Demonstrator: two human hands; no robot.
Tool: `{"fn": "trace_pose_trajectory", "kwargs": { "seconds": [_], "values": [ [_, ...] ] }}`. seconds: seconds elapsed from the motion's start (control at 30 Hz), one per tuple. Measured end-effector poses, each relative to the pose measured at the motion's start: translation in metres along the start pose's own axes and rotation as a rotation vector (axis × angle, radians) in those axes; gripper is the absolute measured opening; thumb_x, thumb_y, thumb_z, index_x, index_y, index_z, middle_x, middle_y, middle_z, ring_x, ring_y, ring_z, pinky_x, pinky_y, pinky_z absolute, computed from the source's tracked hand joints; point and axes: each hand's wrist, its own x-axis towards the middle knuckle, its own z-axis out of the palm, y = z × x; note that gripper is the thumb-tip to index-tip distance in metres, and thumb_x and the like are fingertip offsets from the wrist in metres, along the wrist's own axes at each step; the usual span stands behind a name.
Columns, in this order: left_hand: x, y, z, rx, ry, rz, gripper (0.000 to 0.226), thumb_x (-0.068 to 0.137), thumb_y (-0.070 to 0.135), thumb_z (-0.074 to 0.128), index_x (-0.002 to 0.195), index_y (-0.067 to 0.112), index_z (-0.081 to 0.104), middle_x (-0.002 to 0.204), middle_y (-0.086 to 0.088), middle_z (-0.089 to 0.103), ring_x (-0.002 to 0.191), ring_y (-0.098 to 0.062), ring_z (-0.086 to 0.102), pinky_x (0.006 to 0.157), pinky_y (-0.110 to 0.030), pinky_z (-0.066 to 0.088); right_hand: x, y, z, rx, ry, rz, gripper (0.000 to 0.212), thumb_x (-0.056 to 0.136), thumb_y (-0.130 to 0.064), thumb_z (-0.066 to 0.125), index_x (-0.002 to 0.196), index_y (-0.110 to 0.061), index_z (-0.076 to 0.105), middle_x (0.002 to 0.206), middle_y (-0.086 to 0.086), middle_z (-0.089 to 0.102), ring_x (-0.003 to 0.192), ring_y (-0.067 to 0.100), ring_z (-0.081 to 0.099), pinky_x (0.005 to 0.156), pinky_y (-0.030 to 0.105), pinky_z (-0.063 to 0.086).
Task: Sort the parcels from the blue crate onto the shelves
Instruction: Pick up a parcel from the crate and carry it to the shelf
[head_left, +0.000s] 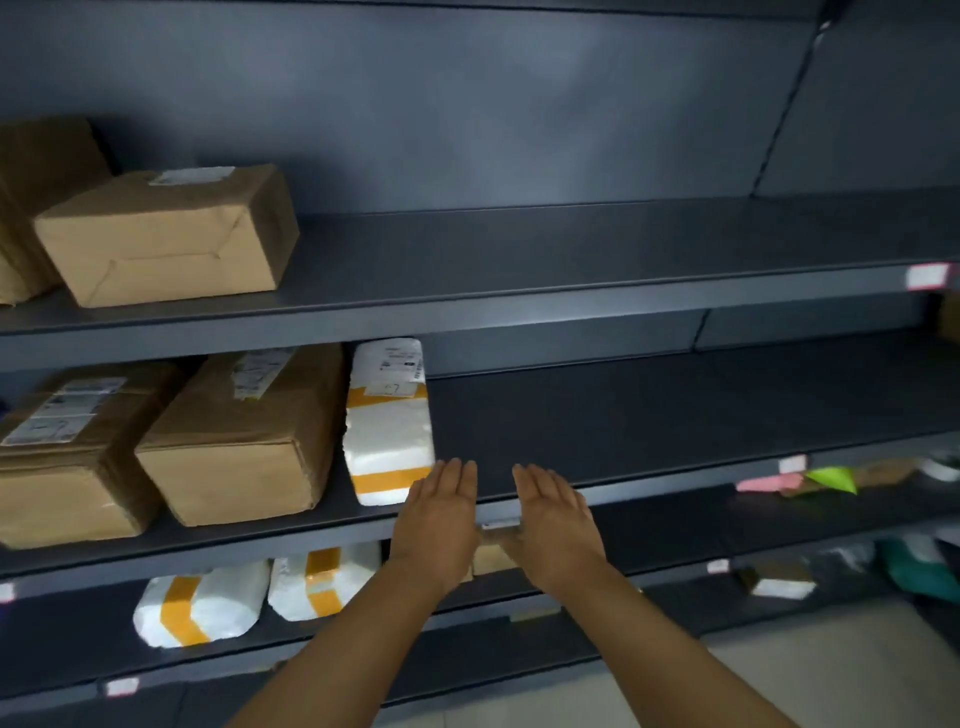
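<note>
Both your hands, left hand (436, 525) and right hand (556, 525), are flat, holding nothing, at the middle shelf (675, 415) edge beside the white parcel (389, 421). It seems placed. The blue crate is not visible; next, fetch another parcel.

Matt grey metal shelves (597, 291) hold creased brown paper parcels (166, 234) and white foam-wrapped parcels (389, 421) with glossy yellow tape.

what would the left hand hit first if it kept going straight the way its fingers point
Probably nothing soon. The left hand points up and into the middle shelf, just right of the white parcel. That stretch looks bare back to the rear panel, though it might brush the parcel's side; depth is unclear.
</note>
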Motion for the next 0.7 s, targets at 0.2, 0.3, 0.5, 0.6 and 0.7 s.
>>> {"fn": "trace_pose_trajectory", "kwargs": {
  "seconds": [0.2,0.3,0.5,0.6,0.7],
  "values": [
    [-0.017,0.067,0.008,-0.077,-0.063,0.175,0.076,0.098,0.028,0.049,0.154,0.013,0.0,0.161,-0.005,0.001,0.148,-0.021,0.002,0.12,-0.033,0.004,-0.061,0.055,0.0,0.019,0.014,0.224,0.089,0.092,-0.042,0.056,0.154,-0.02,-0.003,0.162,-0.001,-0.001,0.149,0.019,-0.001,0.121,0.034,0.003],
    [-0.027,0.109,0.016,-0.073,-0.092,0.305,0.078,0.098,0.029,0.051,0.153,0.013,-0.002,0.161,-0.005,0.001,0.148,-0.021,0.001,0.12,-0.033,0.005,-0.098,0.085,-0.002,0.04,0.047,0.315,0.09,0.091,-0.042,0.058,0.155,-0.021,-0.001,0.162,-0.001,0.002,0.149,0.019,0.001,0.12,0.034,0.003],
    [-0.052,0.201,0.024,-0.081,-0.127,0.487,0.077,0.097,0.033,0.051,0.154,0.014,0.003,0.161,-0.004,0.007,0.148,-0.02,0.005,0.118,-0.035,0.01,-0.181,0.145,-0.018,0.048,0.136,0.494,0.089,0.088,-0.041,0.062,0.154,-0.02,0.006,0.161,-0.001,0.011,0.148,0.02,0.008,0.119,0.035,0.009],
    [-0.075,0.248,0.027,-0.081,-0.125,0.566,0.076,0.097,0.034,0.051,0.153,0.014,0.004,0.161,-0.003,0.009,0.148,-0.019,0.007,0.118,-0.034,0.011,-0.228,0.174,-0.022,0.045,0.165,0.57,0.088,0.089,-0.041,0.061,0.154,-0.019,0.007,0.161,0.0,0.011,0.148,0.022,0.009,0.119,0.036,0.009],
    [-0.105,0.295,0.03,-0.089,-0.152,0.625,0.075,0.098,0.033,0.048,0.154,0.015,0.002,0.161,-0.002,0.005,0.148,-0.019,0.003,0.118,-0.033,0.008,-0.282,0.199,-0.024,0.053,0.189,0.644,0.088,0.09,-0.041,0.061,0.155,-0.019,0.006,0.161,0.0,0.011,0.148,0.021,0.009,0.118,0.036,0.008]
  ]
}}
